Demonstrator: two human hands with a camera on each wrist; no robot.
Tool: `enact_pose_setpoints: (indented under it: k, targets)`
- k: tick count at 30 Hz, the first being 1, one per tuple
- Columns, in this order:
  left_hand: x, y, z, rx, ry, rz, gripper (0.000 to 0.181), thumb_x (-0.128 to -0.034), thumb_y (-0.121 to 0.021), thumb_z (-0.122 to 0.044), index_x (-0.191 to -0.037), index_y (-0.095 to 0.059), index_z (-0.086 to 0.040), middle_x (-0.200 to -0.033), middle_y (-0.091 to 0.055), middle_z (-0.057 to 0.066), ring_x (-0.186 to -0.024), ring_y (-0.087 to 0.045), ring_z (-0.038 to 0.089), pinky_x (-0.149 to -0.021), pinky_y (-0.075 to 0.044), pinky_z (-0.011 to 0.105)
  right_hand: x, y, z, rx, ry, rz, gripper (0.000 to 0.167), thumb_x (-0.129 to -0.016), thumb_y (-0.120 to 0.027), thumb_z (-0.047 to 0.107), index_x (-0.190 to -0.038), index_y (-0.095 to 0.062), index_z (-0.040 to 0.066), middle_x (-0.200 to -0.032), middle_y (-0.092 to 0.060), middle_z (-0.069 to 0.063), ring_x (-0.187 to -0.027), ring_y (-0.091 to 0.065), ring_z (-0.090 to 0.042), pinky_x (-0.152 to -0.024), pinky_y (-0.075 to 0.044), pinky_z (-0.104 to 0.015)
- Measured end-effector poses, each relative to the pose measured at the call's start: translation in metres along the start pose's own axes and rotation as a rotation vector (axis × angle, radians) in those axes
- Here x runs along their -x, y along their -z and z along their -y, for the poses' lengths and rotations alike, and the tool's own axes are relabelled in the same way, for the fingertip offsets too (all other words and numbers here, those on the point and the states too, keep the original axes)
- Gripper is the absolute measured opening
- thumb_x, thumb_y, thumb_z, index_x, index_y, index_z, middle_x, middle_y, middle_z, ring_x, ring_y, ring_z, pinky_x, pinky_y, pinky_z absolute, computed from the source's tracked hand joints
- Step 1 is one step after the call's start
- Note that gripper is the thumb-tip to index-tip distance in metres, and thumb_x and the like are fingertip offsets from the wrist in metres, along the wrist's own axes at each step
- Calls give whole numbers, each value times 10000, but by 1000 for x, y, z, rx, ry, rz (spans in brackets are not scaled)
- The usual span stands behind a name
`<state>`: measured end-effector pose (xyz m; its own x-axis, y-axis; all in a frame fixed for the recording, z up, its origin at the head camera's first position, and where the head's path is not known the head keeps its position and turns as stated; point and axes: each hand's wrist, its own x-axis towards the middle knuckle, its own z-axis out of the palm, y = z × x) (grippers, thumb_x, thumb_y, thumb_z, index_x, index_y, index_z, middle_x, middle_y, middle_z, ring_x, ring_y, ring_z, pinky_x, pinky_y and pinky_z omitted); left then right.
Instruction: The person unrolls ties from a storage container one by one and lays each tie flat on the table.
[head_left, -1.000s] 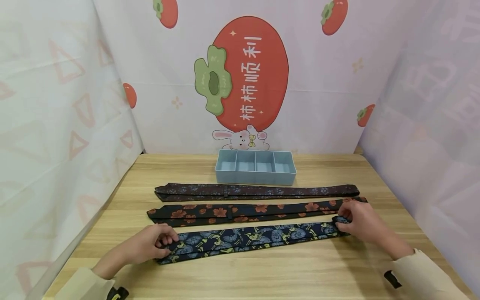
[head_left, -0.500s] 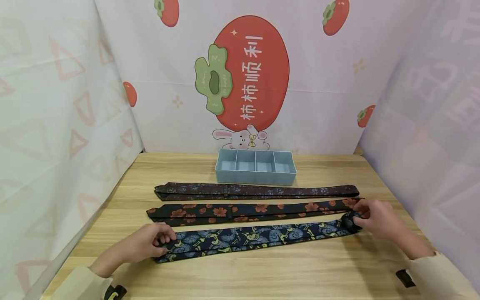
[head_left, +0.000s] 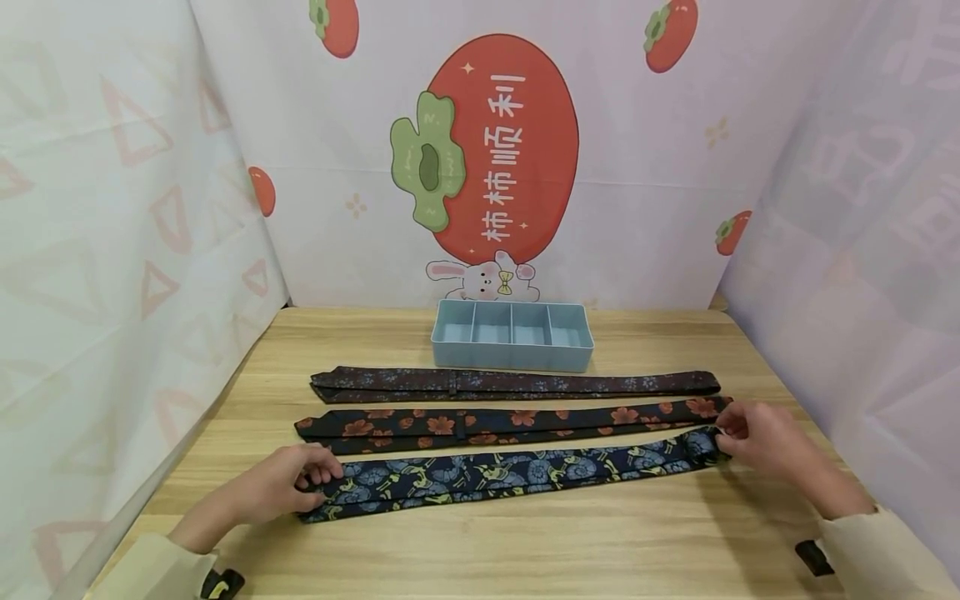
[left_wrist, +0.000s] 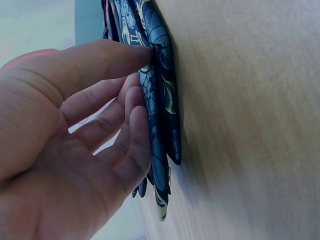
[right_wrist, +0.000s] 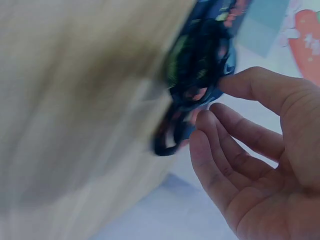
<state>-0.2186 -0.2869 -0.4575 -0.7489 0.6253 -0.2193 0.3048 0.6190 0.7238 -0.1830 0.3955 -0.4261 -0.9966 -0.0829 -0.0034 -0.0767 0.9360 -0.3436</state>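
Note:
Nearest me lies a folded navy necktie (head_left: pixel 517 475) with blue shell and yellow figures, stretched across the table. My left hand (head_left: pixel 281 492) pinches its wide end between thumb and fingers; in the left wrist view the thumb (left_wrist: pixel 107 60) lies against the layered fabric (left_wrist: pixel 157 100). At the narrow end, my right hand (head_left: pixel 761 442) pinches the tie, where the fabric folds back in a loop (right_wrist: pixel 200 65), blurred in the right wrist view. Just behind is a black necktie with orange flowers (head_left: pixel 525 419), its right end close to my right hand.
A dark maroon necktie with small blue flowers (head_left: pixel 517 383) lies farther back, roughly parallel. Behind it stands a light blue box (head_left: pixel 513 357) with several compartments. Printed cloth (head_left: pixel 637 167) hangs around the back and sides of the wooden table (head_left: pixel 525 558).
My right hand has moved right, drawing the navy tie's narrow end with it. My left hand has shifted slightly left with the wide end. The other two ties stay put.

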Motion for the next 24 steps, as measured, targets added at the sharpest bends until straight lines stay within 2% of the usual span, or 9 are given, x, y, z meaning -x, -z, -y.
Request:
enact_pose_setpoints:
  k: [3, 7, 10, 13, 18, 24]
  targets:
    - [-1, 1, 0, -6, -4, 2, 244, -919, -761, -29, -1153, -693, -45, -1036, -623, 41, -864, -524, 27, -695, -512, 247, 0, 1, 14, 20, 32, -25, 221, -884, -799, 101, -1034, -736, -48, -895, -745, -90, -797, -699, -225, -691, -603, -440]
    - [-1, 2, 0, -6, 3, 7, 244, -918, -765, -36, -1150, -690, -48, -1037, -625, 41, -865, -528, 26, -696, -514, 246, -4, -8, 28, 15, 115, -18, 229, -858, -843, 121, -1026, -744, 0, -914, -734, -56, -796, -686, -177, -682, -605, -383]
    - [-1, 1, 0, -2, 9, 12, 243, -920, -763, -43, -1151, -688, -54, -1044, -627, 42, -867, -532, 22, -700, -516, 244, -7, -18, 30, 35, 175, -11, 236, -825, -882, 118, -984, -733, 27, -895, -702, -33, -773, -655, -135, -652, -586, -331]
    - [-1, 0, 0, 3, 6, 14, 243, -922, -760, -47, -1154, -689, -57, -1047, -629, 41, -868, -535, 17, -702, -519, 245, -9, -27, 27, 79, 192, -26, 257, -790, -912, 116, -939, -716, 41, -860, -669, -13, -751, -616, -112, -629, -561, -315]
    - [-1, -1, 0, 10, 1, 14, 240, -919, -758, -49, -1150, -690, -58, -1044, -629, 41, -866, -532, 13, -699, -514, 245, -9, -29, 16, 90, 136, -46, 265, -770, -914, 87, -911, -697, 30, -846, -666, -31, -752, -605, -139, -631, -545, -346]
    - [-1, 0, 1, 2, -12, 6, 252, -916, -759, -54, -1159, -692, -56, -1042, -625, 37, -864, -528, 22, -695, -509, 243, -9, -11, 1, 53, 45, -10, 216, -827, -846, 82, -940, -705, -37, -846, -698, -74, -752, -633, -178, -646, -553, -381]
